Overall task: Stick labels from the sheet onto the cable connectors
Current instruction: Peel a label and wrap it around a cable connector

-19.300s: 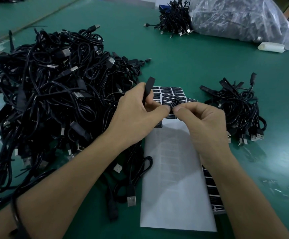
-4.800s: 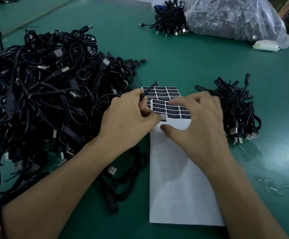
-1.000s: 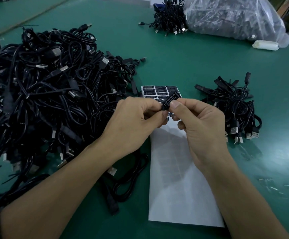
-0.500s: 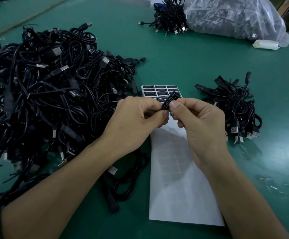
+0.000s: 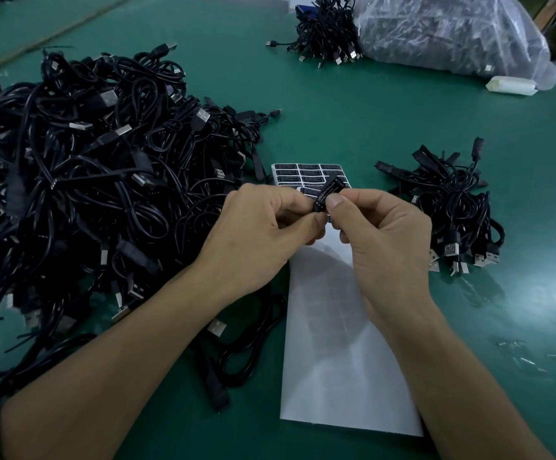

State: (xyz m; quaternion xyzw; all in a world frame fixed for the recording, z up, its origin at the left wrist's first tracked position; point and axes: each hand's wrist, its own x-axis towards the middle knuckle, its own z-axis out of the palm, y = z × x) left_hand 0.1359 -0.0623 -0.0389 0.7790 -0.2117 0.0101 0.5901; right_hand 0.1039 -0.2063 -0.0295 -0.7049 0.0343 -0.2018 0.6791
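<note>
Though behind right hand [image 5: 386,240], sheet [image 5: 306,175] amid cables [image 5: 87,177]

Your label sheet [image 5: 346,360] is smooth white backing paper with a faint satin sheen. The labels [image 5: 303,174] left at its far end are glossy black film with pale print. The connector [image 5: 327,192] you hold above it is matt black plastic. Left of the sheet, the cable heap [image 5: 87,194] shows slick, slightly shiny black jackets and bare metal plug shells [image 5: 124,130]. Under the sheet, the table [image 5: 336,111] is matt green. Far beyond the sheet, the bag [image 5: 452,31] is crinkled, clear, glossy plastic.
</note>
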